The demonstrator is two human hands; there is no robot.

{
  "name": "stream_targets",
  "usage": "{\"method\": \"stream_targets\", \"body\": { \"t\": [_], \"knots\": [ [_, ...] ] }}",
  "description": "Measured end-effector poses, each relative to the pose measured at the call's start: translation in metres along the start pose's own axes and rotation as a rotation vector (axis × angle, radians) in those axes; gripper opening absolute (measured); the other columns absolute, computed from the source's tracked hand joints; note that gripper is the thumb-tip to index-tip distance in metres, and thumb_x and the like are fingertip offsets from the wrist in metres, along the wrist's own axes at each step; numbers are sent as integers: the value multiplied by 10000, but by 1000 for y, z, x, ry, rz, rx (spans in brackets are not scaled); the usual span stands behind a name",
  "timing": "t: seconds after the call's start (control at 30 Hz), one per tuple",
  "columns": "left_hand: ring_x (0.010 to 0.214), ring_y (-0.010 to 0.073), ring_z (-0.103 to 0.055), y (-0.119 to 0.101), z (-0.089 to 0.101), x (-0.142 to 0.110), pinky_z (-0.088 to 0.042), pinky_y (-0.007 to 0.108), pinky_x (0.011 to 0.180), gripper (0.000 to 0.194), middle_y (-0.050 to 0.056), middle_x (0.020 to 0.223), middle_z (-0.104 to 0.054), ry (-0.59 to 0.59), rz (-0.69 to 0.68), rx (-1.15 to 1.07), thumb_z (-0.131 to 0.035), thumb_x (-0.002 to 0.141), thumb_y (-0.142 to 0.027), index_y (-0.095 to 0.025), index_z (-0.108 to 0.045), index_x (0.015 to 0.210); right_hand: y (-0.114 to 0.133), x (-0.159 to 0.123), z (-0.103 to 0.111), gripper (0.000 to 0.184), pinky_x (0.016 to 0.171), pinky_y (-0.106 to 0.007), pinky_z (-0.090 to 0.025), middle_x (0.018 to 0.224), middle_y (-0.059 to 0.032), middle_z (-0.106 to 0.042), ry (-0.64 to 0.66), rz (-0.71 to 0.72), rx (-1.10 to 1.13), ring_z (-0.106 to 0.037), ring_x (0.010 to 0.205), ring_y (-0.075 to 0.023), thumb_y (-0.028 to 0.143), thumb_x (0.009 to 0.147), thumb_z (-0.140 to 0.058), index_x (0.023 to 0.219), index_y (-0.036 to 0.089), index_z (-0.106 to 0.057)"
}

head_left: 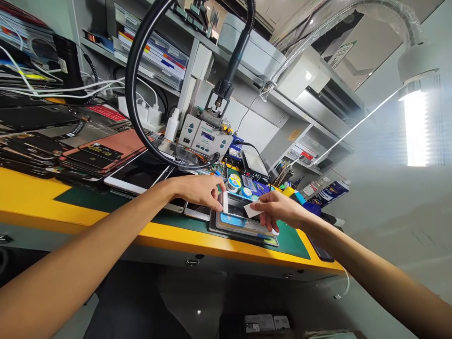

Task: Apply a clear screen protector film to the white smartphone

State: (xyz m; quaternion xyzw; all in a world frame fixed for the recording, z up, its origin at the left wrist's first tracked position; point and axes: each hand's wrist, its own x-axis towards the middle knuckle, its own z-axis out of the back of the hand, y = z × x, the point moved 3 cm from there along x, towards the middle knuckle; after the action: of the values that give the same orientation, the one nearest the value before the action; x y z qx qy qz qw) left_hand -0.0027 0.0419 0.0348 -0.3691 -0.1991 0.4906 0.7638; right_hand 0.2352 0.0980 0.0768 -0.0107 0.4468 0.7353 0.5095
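The left hand (196, 190) holds a white-framed smartphone (238, 205) by its edge, fingers (215, 192) curled over the corner. The right hand (280, 210) pinches a white plastic card (252, 211) against the phone. Just beneath the fingers, more phones (240, 225) lie stacked on a black tray (226, 230).

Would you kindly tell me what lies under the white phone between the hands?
A flat blue-and-grey panel on a black tray shows beneath it; the phone covers the rest.
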Motion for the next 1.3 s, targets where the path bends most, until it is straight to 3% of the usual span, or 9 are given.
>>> {"method": "stream_targets", "body": {
  "t": [0.33, 0.47, 0.6, 0.67, 0.77, 0.87, 0.97, 1.1, 1.3],
  "knots": [
    [827, 217, -689, 0, -1, 2, -489, 275, 664, 667, 63, 993, -728, -7, -4, -8, -747, 753, -463, -161, -506, 1297, 26, 15, -28, 281, 304, -205, -465, 511, -14, -688, -5, 68, 59, -595, 350, -124, 219, 929, -613, 668, 200, -512],
    [791, 208, -683, 1, -1, 2, -480, 271, 635, 661, 59, 995, -721, -7, 1, -17, -744, 752, -481, -175, -505, 1287, 33, 19, -32, 280, 322, -216, -467, 533, -19, -693, 12, 100, 33, -630, 393, -144, 251, 941, -619, 685, 194, -523],
    [798, 211, -686, 1, -1, 2, -481, 272, 646, 656, 57, 992, -722, -16, 4, -21, -742, 743, -470, -173, -508, 1279, 37, 11, -23, 271, 356, -196, -435, 588, -8, -710, 4, 161, -13, -626, 425, -126, 357, 959, -651, 768, 186, -561],
    [808, 213, -689, 0, -1, 2, -477, 272, 655, 632, 53, 976, -725, -21, -1, -15, -744, 738, -452, -174, -521, 1260, 38, 1, -14, 303, 390, -201, -427, 619, 4, -708, -50, 259, -130, -624, 451, -122, 436, 977, -628, 804, 192, -577],
    [809, 214, -688, 0, -1, 1, -470, 274, 662, 616, 50, 961, -730, -32, -8, -4, -743, 738, -464, -175, -534, 1240, 34, -19, -8, 337, 504, -234, -453, 686, -16, -716, -193, 471, -509, -656, 553, -140, 433, 1020, -552, 808, 186, -638],
    [792, 208, -681, 0, -1, 1, -468, 276, 661, 639, 52, 960, -729, -38, -14, 0, -748, 736, -490, -171, -535, 1247, 24, -37, -20, 257, 666, -269, -468, 859, -64, -765, -248, 749, -860, -675, 705, -159, 284, 1040, -502, 1016, 174, -732],
    [783, 209, -678, 2, -1, 2, -469, 278, 653, 643, 54, 952, -726, -42, -23, -1, -754, 728, -493, -166, -544, 1241, 14, -42, -39, 314, 597, -288, -378, 765, -71, -714, -266, 909, -1090, -580, 602, -150, 195, 1045, -429, 1116, 117, -725],
    [792, 210, -683, 4, -2, 4, -476, 279, 645, 611, 54, 961, -718, -46, -33, -9, -749, 728, -483, -168, -551, 1213, 18, -30, -50, 308, 571, -305, -295, 723, -57, -672, -297, 924, -1171, -502, 573, -144, 161, 1031, -412, 1112, 111, -705],
    [808, 205, -687, 5, -2, 5, -477, 273, 641, 505, 37, 939, -713, -57, -45, -19, -736, 728, -386, -181, -562, 1156, 34, -7, -46, 247, 580, -318, -254, 724, -46, -660, -302, 816, -1219, -439, 549, -135, 165, 999, -436, 932, 148, -674]
  ]
}}
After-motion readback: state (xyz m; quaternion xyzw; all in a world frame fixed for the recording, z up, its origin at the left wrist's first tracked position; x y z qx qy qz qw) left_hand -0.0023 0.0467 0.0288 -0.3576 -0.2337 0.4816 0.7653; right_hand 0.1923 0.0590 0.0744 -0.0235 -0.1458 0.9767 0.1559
